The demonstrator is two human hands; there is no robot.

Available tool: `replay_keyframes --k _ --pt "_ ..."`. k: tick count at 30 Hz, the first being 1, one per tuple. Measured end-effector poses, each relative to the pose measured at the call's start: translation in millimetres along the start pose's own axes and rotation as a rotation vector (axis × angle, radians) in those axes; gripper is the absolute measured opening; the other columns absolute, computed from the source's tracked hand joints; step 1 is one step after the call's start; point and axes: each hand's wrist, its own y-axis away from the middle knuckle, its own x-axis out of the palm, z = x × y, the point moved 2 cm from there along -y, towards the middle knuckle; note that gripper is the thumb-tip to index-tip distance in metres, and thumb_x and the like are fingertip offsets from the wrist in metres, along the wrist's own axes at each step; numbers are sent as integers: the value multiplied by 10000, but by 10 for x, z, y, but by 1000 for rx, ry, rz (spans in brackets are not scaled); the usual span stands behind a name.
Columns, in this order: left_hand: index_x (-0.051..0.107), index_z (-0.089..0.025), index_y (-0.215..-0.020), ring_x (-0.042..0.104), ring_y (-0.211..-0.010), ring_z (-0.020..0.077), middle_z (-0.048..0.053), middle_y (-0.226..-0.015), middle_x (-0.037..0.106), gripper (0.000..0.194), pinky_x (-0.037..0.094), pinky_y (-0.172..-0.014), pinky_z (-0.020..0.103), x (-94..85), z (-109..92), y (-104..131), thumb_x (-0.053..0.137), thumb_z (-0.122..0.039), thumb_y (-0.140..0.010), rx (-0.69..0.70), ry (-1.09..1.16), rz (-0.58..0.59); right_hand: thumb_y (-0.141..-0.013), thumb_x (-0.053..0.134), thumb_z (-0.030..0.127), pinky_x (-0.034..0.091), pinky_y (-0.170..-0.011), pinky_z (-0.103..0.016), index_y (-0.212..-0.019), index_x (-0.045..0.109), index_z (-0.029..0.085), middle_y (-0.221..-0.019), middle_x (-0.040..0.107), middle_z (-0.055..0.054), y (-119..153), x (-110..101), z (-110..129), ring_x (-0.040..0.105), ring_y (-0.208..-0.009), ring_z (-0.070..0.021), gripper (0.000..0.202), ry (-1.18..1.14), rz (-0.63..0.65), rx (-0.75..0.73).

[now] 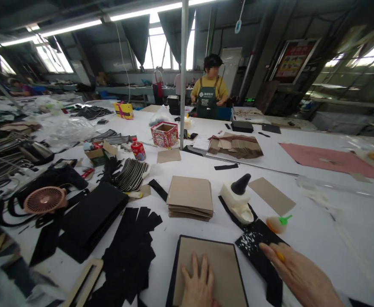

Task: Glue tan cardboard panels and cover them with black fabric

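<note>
My left hand (pixel 198 279) lies flat with fingers spread on a tan board (pixel 222 264) bordered in black, close to me. At the right, my right hand (pixel 297 268) is closed, palm turned sideways, over a black strip (pixel 254 247) speckled with white flecks. A bit of yellow-orange shows between its fingers; I cannot make out the whole thing. Just beyond stands a cream-coloured block-like container (pixel 235 196) with a black cone-shaped nozzle (pixel 241 184) on top. A stack of tan boards (pixel 190 194) sits ahead of my left hand.
Black strips (pixel 129 251) and a black panel (pixel 94 217) spread to the left, near a pink fan (pixel 45 199). A small orange item with a green tip (pixel 278 222) lies right. A red patterned box (pixel 164 134) stands by a pole (pixel 183 76). A co-worker (pixel 208 91) stands across the table.
</note>
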Motion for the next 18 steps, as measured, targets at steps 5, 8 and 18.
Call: replay_keyframes --k 5,8,18 --pt "172 -250 -1425 113 -1360 469 105 -1519 156 718 141 -932 838 137 43 -48 458 -503 -817 10 -29 -58 -862 435 524 396 -625 -268 -685 599 233 -659 599 10 -270 87 768 544 -648 -175 378 -409 181 -101" --pt "148 -249 -1425 109 -1359 472 108 -1518 143 734 126 -940 837 183 62 -61 478 -487 -813 18 -5 -51 -825 540 395 413 -667 -249 -815 660 221 -759 659 13 -406 337 1122 574 -722 -174 213 -558 256 -217" --pt "195 -238 -1426 86 -1364 461 94 -1519 124 701 105 -955 830 108 31 -40 440 -502 -825 -8 15 -40 -764 593 248 423 -707 -254 -779 699 200 -783 694 -12 -668 681 1333 607 -757 -175 118 -479 369 -411"
